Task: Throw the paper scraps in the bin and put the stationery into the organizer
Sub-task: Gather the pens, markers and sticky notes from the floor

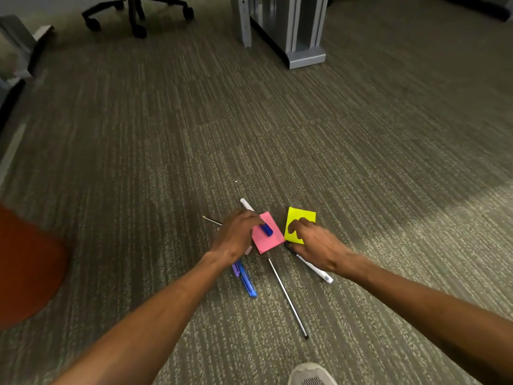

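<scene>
Stationery lies scattered on the carpet. My left hand (236, 236) is curled around a short blue marker (267, 229) whose end sticks out over a pink sticky-note pad (268, 241). A white pen (246, 204) and a pencil (211, 220) poke out from behind that hand. My right hand (316, 247) is spread, fingertips resting on a yellow sticky-note pad (301, 216). A white marker with a black cap (319, 272) lies under that hand. A blue pen (248, 282) and a purple pen (236, 269) lie below my left wrist, and a long thin dark pen (288, 298) lies between my forearms.
An orange rounded object (25, 262) sits at the left edge. A grey metal desk leg (302, 31) and an office chair base (136, 12) stand far back. My shoe (312, 375) shows at the bottom. No bin or organizer is in view.
</scene>
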The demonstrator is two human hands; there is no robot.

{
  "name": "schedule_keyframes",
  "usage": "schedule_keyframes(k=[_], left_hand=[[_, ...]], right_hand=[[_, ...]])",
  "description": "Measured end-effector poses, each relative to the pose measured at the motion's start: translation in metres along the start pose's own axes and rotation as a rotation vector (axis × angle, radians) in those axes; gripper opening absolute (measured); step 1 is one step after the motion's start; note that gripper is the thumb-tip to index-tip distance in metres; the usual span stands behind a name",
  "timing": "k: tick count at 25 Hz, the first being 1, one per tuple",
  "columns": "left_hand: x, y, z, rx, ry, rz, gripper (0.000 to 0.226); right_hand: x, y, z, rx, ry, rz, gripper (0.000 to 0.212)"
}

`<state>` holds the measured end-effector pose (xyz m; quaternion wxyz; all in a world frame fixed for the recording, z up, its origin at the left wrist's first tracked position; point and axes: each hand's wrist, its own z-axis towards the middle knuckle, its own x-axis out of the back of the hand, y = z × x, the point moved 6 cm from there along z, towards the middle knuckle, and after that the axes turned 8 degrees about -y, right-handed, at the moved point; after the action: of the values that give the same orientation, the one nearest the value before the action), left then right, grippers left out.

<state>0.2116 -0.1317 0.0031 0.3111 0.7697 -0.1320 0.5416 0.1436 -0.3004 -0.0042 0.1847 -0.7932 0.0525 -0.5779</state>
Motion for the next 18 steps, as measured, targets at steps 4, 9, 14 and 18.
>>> schedule_keyframes(k=[4,9,14,18], left_hand=[[-0.007,0.007,0.016,-0.034,-0.011,0.098,0.049],[-0.018,0.006,0.025,-0.082,-0.041,0.192,0.047],[-0.022,0.006,0.032,-0.105,-0.028,0.281,0.040],[-0.013,0.006,0.037,-0.114,-0.019,0.362,0.031]], right_hand=[[-0.020,0.009,-0.001,-0.010,-0.059,-0.032,0.033],[-0.033,0.009,-0.003,0.004,-0.085,-0.010,0.029],[-0.037,0.006,0.001,0.007,-0.106,0.028,0.038],[-0.034,0.001,-0.003,-0.026,-0.074,0.053,0.052]])
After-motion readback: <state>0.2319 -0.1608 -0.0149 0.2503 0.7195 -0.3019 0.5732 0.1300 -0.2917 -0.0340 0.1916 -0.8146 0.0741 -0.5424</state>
